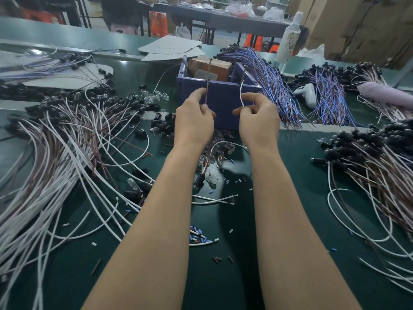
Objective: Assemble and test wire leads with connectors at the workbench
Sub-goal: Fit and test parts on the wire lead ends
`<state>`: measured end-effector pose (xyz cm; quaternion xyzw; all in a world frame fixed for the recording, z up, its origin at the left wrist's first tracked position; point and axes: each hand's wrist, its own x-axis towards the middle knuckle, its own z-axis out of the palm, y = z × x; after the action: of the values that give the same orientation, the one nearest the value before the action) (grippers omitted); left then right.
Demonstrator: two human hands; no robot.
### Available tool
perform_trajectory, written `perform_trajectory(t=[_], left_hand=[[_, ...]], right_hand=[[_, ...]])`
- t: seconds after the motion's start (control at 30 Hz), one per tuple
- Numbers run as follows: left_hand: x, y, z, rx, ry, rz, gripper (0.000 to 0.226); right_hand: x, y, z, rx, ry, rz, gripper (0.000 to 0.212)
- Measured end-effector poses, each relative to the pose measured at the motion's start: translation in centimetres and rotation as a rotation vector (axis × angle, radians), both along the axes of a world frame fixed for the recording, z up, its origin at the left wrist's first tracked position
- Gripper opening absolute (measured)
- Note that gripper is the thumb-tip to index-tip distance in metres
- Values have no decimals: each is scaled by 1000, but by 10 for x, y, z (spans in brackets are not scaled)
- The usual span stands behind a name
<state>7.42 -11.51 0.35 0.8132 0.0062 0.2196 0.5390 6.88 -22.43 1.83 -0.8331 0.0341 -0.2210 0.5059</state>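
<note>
left hand (193,121) grip pinches thin brown wire (208,83); right hand (257,121) pinches curved white wire (240,92).

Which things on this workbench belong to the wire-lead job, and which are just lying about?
Job in hand:
- brown wire, pinched by the left hand
- white wire, pinched by the right hand
- loose leads heaped on the left
- black connectors

Lying about:
- white bottle
- white controller
- pink bundle
- cardboard sheets
</note>
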Motion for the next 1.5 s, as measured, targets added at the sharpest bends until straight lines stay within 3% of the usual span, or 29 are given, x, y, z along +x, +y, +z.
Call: perform_trajectory(t=[1.5], left_hand=[[7, 1, -2, -32, 19, -68, 42]], right_hand=[[-1, -1, -1, -3, -25, 13, 34]])
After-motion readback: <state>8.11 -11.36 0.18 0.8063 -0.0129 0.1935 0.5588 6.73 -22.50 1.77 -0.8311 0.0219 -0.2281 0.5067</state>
